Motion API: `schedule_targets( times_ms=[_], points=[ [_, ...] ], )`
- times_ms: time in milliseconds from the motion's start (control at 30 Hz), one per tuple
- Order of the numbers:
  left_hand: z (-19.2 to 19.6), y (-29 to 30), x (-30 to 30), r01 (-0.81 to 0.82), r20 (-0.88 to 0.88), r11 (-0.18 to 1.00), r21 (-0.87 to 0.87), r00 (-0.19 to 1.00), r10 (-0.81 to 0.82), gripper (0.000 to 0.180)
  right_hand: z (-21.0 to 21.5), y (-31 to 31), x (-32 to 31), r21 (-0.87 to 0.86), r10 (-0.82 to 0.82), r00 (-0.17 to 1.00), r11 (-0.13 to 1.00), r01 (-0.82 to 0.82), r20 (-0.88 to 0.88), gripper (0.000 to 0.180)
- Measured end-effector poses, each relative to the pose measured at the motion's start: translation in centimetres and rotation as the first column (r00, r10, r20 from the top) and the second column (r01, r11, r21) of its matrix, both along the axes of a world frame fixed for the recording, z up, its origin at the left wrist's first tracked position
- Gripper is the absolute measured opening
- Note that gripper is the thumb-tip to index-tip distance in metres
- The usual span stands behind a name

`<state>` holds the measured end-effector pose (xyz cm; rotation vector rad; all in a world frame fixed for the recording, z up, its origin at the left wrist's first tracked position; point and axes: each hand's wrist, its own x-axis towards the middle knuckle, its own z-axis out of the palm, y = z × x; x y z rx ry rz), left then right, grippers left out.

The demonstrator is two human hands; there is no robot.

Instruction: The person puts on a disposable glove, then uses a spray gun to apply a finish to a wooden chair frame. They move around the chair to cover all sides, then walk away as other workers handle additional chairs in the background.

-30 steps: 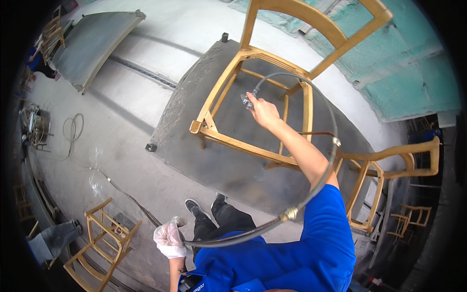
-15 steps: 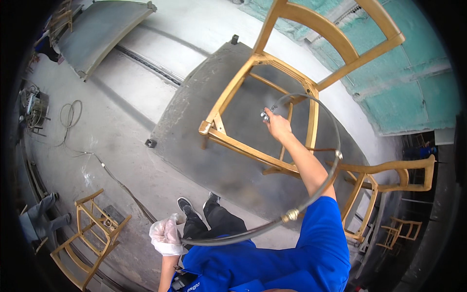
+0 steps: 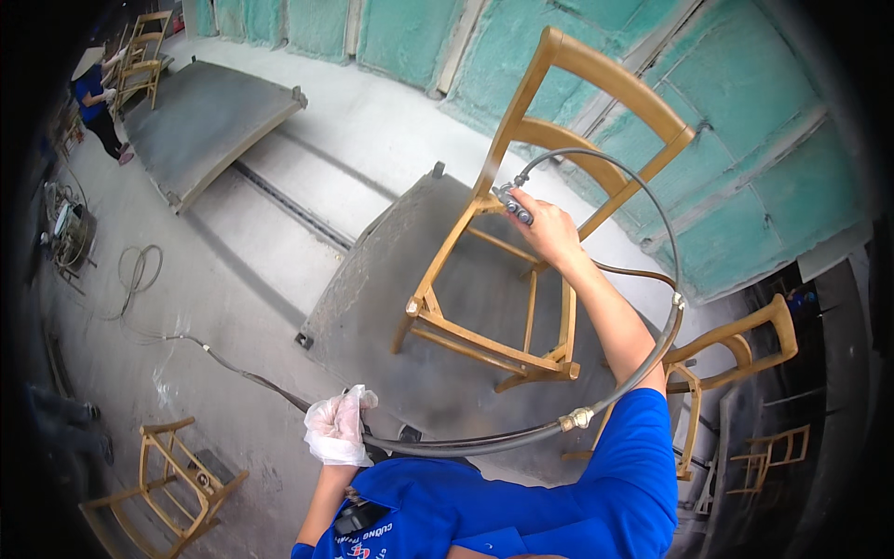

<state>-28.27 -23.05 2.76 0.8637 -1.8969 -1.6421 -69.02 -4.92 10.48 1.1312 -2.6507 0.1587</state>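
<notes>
My right hand (image 3: 551, 230) grips a small metal spray gun (image 3: 513, 205) beside the left back post of a wooden chair (image 3: 622, 90). A faint pale mist shows near the gun's nozzle. The chair has an open seat frame and stands on a dark grey platform (image 3: 372, 359). From the gun, a hose (image 3: 484, 441) with brass fittings loops round my right forearm and across my body to my left hand. My left hand (image 3: 335, 427), covered by a thin clear plastic glove or bag, is closed round the hose close to my waist.
Another wooden chair (image 3: 759, 326) stands at the right, one more (image 3: 177, 484) at lower left. A second grey platform (image 3: 219, 116) lies far left, where a person (image 3: 93, 98) handles a chair. Hose coils (image 3: 140, 270) lie on the floor. Teal-covered panels (image 3: 400, 28) line the back.
My right hand with the spray gun has gone from over the seat opening to the chair's left back post. The view has tilted up, showing more wall and the far person.
</notes>
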Motion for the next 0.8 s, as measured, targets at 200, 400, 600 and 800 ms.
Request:
schedule_targets(
  times_ms=[200,400,600,800],
  points=[
    [0.6,-5.2,-3.5,0.11,-0.191,0.957,0.267,0.98,-0.059,0.035,10.0,-1.7,1.5,-0.068,-0.076,0.976,0.996,0.064,-0.204,0.042],
    [2.1,-9.4,-6.1,0.236,-0.185,0.935,0.263,0.964,-0.191,0.033,19.4,-4.8,2.0,-0.209,-0.191,0.926,0.97,0.126,-0.326,0.042],
    [4.0,-11.3,-7.2,0.285,-0.165,0.913,0.293,0.955,-0.245,0.035,26.9,-7.6,-0.4,-0.63,-0.247,0.968,0.76,0.16,-0.053,0.037],
    [6.1,-12.3,-8.1,0.303,-0.197,0.922,0.242,0.946,-0.259,0.039,29.8,-3.9,-4.0,-0.74,-0.404,0.894,0.539,0.403,0.193,0.037]
  ],
)
